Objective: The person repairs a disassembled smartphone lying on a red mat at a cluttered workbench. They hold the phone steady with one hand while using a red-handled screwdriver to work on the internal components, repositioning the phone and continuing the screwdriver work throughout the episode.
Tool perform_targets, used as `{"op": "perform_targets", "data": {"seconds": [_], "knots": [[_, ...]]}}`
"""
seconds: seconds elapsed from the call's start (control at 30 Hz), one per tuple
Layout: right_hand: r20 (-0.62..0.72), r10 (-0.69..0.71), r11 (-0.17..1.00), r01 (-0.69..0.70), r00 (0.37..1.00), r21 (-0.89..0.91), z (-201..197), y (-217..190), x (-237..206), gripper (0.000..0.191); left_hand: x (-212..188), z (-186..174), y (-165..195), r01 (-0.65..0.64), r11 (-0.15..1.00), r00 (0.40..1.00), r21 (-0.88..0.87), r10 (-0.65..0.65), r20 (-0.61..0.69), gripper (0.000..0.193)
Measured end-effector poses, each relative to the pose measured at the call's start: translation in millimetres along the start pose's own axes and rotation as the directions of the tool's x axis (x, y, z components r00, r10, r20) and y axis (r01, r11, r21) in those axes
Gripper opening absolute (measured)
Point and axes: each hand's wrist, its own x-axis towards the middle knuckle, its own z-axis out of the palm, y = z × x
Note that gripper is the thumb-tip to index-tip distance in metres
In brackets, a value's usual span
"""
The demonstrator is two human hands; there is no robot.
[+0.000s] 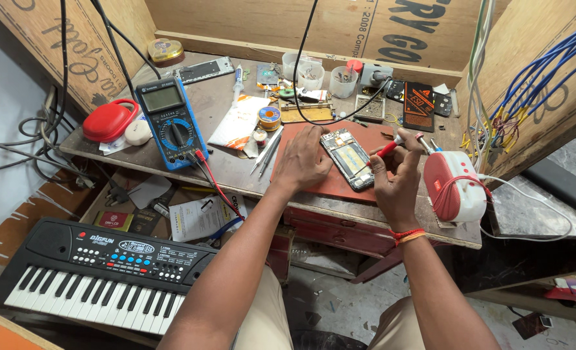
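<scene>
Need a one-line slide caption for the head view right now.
Left hand steadies an opened phone on a red mat while the right hand works it with a red-handled screwdriver.

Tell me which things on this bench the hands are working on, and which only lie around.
In use: left hand steadying the opened phone; right hand holding the red-handled screwdriver.

Lying about: blue multimeter, solder spool, toy keyboard, red-and-white speaker.

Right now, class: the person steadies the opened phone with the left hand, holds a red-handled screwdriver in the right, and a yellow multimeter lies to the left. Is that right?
Not quite. The head view shows the multimeter is blue, not yellow. The rest holds: the left hand steadies the opened phone, and the right hand holds the red-handled screwdriver.
</scene>
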Motion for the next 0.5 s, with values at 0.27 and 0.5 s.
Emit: {"op": "perform_targets", "data": {"seconds": [0.27,0.5], "knots": [[-0.008,0.0,1.0,0.0,1.0,0.0,-0.6,1.3,-0.5,0.056,-0.1,-1.1,2.1,0.004,1.0,1.0,0.009,-0.004,0.016,0.048],[-0.022,-0.011,1.0,0.011,1.0,-0.007,0.1,3.0,-0.6,0.055,1.9,5.3,-5.5,-0.018,0.997,0.999,0.079,0.015,0.04,0.058]]}}
